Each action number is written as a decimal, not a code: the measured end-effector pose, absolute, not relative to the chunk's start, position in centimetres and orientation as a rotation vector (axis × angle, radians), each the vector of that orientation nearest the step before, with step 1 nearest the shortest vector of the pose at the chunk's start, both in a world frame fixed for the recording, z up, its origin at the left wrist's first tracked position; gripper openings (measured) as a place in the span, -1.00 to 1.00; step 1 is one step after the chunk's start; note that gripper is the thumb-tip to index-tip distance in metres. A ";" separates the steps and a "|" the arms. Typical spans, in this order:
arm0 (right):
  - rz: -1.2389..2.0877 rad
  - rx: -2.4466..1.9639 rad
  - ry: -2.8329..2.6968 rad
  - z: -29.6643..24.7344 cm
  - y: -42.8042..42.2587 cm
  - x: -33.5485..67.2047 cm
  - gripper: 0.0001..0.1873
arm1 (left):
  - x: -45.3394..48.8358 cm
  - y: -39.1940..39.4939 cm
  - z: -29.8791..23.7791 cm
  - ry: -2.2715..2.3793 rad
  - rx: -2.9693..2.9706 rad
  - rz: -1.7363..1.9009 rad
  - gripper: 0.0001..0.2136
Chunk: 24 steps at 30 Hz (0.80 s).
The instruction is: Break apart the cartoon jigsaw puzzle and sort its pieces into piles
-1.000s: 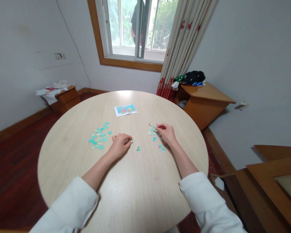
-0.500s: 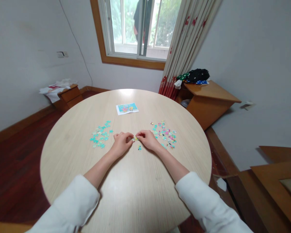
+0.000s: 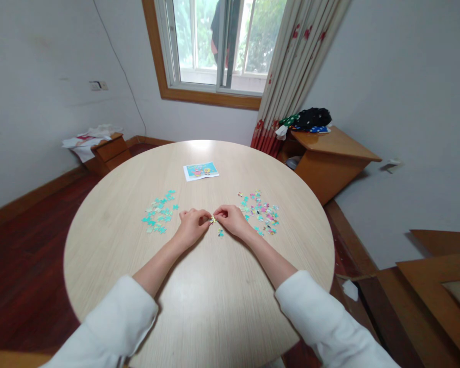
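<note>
My left hand (image 3: 190,226) and my right hand (image 3: 232,220) meet at the middle of the round wooden table (image 3: 199,301). Both pinch small jigsaw pieces (image 3: 213,220) held between their fingertips. A single loose piece (image 3: 221,233) lies just below the hands. To the left of my left hand is a pile of turquoise pieces (image 3: 160,211). Beside my right hand, on the right, a pile of mixed pink and turquoise pieces (image 3: 261,211) is spread out. Further back lies the printed reference picture (image 3: 201,171).
A wooden side cabinet (image 3: 325,156) with dark clothes on it stands at the right, beside a curtain (image 3: 291,66). A low wooden drawer unit (image 3: 109,151) with papers sits at the left wall. A person stands outside the window (image 3: 218,41).
My right hand left the mixed pile on the right and came to the table's middle with a piece. It now meets my left hand, fingertips together.
</note>
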State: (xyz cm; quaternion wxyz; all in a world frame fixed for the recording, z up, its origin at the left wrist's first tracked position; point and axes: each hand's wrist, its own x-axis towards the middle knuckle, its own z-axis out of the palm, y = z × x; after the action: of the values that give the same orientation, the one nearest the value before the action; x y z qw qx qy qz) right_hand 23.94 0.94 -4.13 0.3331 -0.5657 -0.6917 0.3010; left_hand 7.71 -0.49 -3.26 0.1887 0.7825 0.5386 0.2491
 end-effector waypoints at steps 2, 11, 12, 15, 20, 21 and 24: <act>0.788 -1.484 -1.798 -4.2 0.9 23.9 -0.89 | 7.7 -0.5 -3.3 1.499 2.201 0.701 -0.90; 0.697 -1.501 -1.822 -4.3 0.8 23.8 -0.92 | 7.7 -0.4 -3.3 1.421 2.253 0.681 -0.83; 0.689 -1.499 -1.826 -4.3 0.8 23.8 -0.92 | 7.6 -0.4 -3.4 1.420 2.256 0.683 -0.84; 0.683 -1.491 -1.836 -4.4 0.8 23.8 -0.92 | 7.6 -0.3 -3.6 1.410 2.280 0.684 -0.84; 0.681 -1.482 -1.835 -4.6 0.9 23.9 -0.91 | 7.4 -0.1 -4.0 1.396 2.354 0.671 -0.83; 0.678 -1.477 -1.833 -4.6 0.9 23.9 -0.92 | 7.4 -0.1 -4.0 1.393 2.368 0.668 -0.83; 0.665 -1.462 -1.837 -4.8 0.7 23.9 -0.92 | 7.4 -0.2 -3.8 1.368 2.411 0.678 -0.81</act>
State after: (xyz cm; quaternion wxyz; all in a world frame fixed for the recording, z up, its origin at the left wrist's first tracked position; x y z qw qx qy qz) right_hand 23.95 0.74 -4.76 0.3435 -0.5626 -0.7071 0.2559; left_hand 7.39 -0.21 -3.83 0.1432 0.8362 0.4744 0.2351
